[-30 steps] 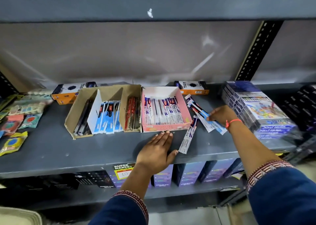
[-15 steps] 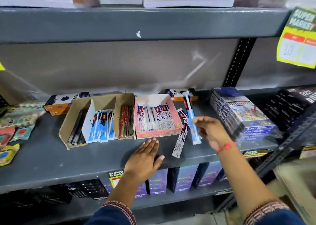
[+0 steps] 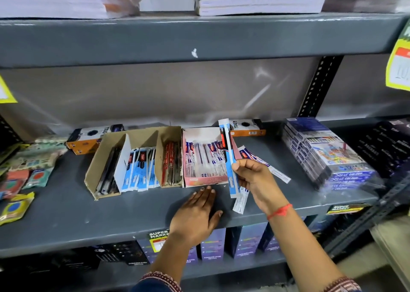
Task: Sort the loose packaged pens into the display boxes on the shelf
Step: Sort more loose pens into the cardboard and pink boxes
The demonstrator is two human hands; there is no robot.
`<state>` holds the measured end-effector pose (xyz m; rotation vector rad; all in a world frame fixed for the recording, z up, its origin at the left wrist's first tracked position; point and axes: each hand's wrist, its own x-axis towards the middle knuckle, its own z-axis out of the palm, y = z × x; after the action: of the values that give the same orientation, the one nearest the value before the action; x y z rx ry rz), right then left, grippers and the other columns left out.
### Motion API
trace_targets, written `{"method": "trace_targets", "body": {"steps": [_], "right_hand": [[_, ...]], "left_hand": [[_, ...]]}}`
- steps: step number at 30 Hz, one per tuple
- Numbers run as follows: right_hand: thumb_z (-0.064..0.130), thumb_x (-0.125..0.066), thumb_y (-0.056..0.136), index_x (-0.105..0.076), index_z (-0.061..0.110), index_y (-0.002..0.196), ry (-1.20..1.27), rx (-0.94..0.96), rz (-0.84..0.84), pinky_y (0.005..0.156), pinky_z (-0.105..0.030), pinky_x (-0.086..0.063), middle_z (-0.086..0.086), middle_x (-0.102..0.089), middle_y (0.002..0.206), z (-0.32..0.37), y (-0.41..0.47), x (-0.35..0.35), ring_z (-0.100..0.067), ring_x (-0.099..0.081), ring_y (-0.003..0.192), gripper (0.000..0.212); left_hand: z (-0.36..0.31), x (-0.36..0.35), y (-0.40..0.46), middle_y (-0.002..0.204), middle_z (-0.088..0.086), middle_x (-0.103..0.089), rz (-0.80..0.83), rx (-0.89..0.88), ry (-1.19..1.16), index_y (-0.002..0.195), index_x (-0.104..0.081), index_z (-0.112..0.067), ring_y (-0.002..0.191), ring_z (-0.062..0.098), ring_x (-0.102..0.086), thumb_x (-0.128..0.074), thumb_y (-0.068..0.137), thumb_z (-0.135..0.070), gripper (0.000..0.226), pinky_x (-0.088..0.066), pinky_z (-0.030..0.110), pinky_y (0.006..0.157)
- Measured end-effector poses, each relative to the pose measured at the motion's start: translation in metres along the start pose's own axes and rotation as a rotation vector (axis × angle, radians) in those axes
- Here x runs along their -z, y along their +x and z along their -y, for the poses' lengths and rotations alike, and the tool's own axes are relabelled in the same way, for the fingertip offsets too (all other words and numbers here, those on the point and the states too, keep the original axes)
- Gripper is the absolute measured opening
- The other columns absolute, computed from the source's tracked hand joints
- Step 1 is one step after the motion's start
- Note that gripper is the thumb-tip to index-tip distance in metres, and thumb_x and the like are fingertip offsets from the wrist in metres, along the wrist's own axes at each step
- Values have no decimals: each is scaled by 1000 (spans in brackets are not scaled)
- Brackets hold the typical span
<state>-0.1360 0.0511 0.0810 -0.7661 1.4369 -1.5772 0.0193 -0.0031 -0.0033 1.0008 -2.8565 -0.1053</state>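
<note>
Right now the right hand (image 3: 253,178) grips a blue-and-white packaged pen (image 3: 228,158), holding it nearly upright in front of the right edge of the pink display box (image 3: 205,158), which already has similar packets standing in it. More loose pens (image 3: 264,163) lie fanned on the grey shelf (image 3: 66,214) just right of that box, partly behind the hand, and one packet (image 3: 240,201) pokes out below it. The left hand (image 3: 197,214) lies flat and empty on the shelf, fingertips near the pink box's front. A brown cardboard box (image 3: 133,161) with dividers sits to the left.
</note>
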Motion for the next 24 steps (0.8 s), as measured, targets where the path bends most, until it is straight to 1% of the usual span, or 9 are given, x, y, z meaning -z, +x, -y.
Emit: {"method": "trace_targets", "body": {"steps": [3, 6, 11, 13, 15, 17, 20, 22, 24], "right_hand": [[0, -58, 86, -65, 14, 67, 6, 0, -10, 59, -20, -44, 5, -67, 58, -1, 1, -7, -13, -55, 62, 24], [1, -59, 86, -66, 13, 70, 15, -7, 3, 58, -18, -46, 9, -68, 54, -1, 0, -10, -10, -56, 59, 21], [0, -61, 84, -66, 15, 68, 27, -28, 24, 52, -15, -49, 9, -68, 48, 1, -3, -22, -4, -58, 48, 22], [-1, -62, 83, -66, 15, 65, 17, -38, 40, 51, -15, -49, 9, -67, 46, 2, -4, -36, -6, -55, 48, 24], [-3, -62, 83, -65, 15, 63, 16, -47, 61, 46, -12, -48, 9, -66, 43, 3, -3, -51, -4, -55, 44, 27], [-6, -61, 83, -64, 13, 63, 15, -66, 103, 43, -10, -48, 8, -64, 40, 4, -3, -68, -2, -56, 40, 27], [-10, -60, 81, -61, 10, 67, -1, -90, 157, 40, -11, -48, 7, -65, 43, 3, -3, -94, 1, -57, 37, 25], [-12, -59, 81, -58, 12, 72, -33, -87, 178, 39, -11, -47, 0, -64, 58, 2, -3, -113, 0, -58, 41, 26], [-15, -57, 81, -56, 15, 74, -68, -76, 195, 41, -12, -46, -5, -58, 70, -1, -3, -131, -9, -58, 53, 31]], "left_hand": [[1, -2, 1, 156, 2, -11, -43, -22, 4, 147, -8, -13, 141, 12, -6, 11, 78, -59, 85, 12, 18, 102], [2, -6, 1, 155, 3, -14, -66, -37, -15, 147, -10, -12, 141, 14, -9, 13, 73, -57, 89, 12, 18, 102], [0, 1, -1, 152, 8, -25, -60, -23, -82, 145, -21, -10, 140, 18, -17, -2, 84, -58, 80, 2, 18, 106], [1, 6, -5, 152, 8, -27, -37, 18, -129, 144, -24, -12, 139, 21, -20, -20, 94, -53, 65, -12, 23, 110], [8, 8, -12, 150, 7, -29, -30, 63, -123, 143, -28, -14, 136, 22, -24, -29, 98, -47, 56, -23, 28, 104], [22, 10, -26, 150, 6, -31, -50, 105, -103, 142, -31, -15, 136, 21, -24, -26, 97, -50, 58, -21, 26, 105], [53, 10, -51, 153, 3, -25, -60, 157, -57, 144, -25, -16, 139, 17, -18, -4, 84, -61, 78, -8, 22, 111], [75, 10, -65, 154, 1, -22, -67, 220, -40, 145, -22, -15, 140, 14, -15, -3, 82, -63, 81, -2, 21, 110], [94, 10, -77, 154, 0, -22, -82, 283, -44, 146, -21, -15, 140, 14, -15, 0, 79, -68, 88, 0, 20, 109]]}}
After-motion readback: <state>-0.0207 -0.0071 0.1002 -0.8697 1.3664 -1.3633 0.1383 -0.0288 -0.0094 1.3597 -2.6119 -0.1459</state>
